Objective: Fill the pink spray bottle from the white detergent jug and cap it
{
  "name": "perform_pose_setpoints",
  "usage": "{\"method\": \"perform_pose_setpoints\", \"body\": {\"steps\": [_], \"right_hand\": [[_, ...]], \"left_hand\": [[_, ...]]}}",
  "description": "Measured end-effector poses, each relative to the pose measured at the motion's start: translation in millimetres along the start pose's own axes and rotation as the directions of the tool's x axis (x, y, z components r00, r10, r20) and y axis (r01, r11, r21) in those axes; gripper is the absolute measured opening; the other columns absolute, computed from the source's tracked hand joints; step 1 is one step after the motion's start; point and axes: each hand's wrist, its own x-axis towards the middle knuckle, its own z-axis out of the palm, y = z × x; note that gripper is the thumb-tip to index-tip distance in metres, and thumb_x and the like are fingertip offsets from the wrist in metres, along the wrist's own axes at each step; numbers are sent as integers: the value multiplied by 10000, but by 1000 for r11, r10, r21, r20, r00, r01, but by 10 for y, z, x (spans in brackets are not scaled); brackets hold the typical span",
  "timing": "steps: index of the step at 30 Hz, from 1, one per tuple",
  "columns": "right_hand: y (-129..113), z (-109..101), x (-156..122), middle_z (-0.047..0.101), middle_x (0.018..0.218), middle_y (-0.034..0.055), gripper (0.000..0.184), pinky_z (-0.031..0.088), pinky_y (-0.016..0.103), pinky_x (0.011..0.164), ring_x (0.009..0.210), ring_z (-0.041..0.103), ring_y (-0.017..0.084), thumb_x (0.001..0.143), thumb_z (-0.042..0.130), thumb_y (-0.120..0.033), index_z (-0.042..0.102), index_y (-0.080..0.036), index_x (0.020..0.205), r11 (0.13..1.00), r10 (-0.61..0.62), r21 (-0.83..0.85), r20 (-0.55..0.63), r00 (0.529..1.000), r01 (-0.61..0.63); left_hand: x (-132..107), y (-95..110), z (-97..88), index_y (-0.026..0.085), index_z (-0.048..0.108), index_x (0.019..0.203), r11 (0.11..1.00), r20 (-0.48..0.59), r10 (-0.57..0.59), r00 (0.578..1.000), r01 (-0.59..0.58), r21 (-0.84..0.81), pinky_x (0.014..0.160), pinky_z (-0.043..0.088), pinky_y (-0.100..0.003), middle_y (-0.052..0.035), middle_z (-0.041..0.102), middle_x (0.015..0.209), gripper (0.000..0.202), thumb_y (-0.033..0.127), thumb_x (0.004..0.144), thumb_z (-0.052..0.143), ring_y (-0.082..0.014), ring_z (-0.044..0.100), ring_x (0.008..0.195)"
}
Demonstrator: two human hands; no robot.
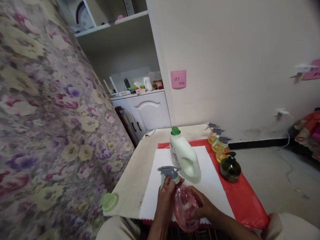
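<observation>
A clear pink spray bottle [184, 211] with a grey and pale green trigger head [170, 171] is tilted over the near edge of the table. My left hand [168, 191] grips it at the neck, fingers round the collar below the trigger. Around the body, my right hand [203, 206] is closed from the right side. Just beyond them stands a large pale green jug [185, 153] with a handle; its cap is off, showing a green spout [175, 130]. A light green cap [109, 202] lies at the table's near left corner.
Several spray bottles with yellow contents [221, 155] line the table's right side, with a dark green pump bottle [230, 169] nearest. White paper [155, 180] covers red plastic sheeting [246, 203]. A floral curtain [62, 133] hangs at left; behind is a white cabinet [150, 111].
</observation>
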Motion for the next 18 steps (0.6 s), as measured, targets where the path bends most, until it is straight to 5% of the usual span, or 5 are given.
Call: {"method": "perform_pose_setpoints", "body": {"steps": [7, 12, 18], "right_hand": [[-48, 154, -33, 707, 1027, 59, 536, 447, 388, 864, 978, 630, 287, 581, 718, -315, 654, -212, 1103, 964, 38, 259, 83, 996, -59], [60, 280, -17, 739, 1028, 95, 411, 443, 447, 945, 1072, 623, 324, 687, 616, -457, 717, -194, 986, 891, 97, 449, -38, 995, -70], [196, 351, 26, 746, 1042, 83, 561, 518, 424, 843, 983, 670, 272, 841, 406, -614, 694, -192, 1073, 841, 219, 516, -47, 975, -165]], "left_hand": [[-12, 12, 23, 194, 641, 969, 993, 30, 34, 999, -30, -113, 872, 522, -355, -33, 728, 956, 314, 270, 698, 780, -212, 723, 851], [-46, 93, 81, 192, 674, 972, 994, 22, 58, 998, -56, -90, 895, 517, -352, -24, 707, 957, 317, 304, 695, 780, -212, 714, 878], [-87, 120, 91, 177, 687, 942, 990, 30, 140, 990, -141, 28, 1009, 447, -428, -55, 727, 942, 320, 363, 691, 756, -255, 680, 984]]}}
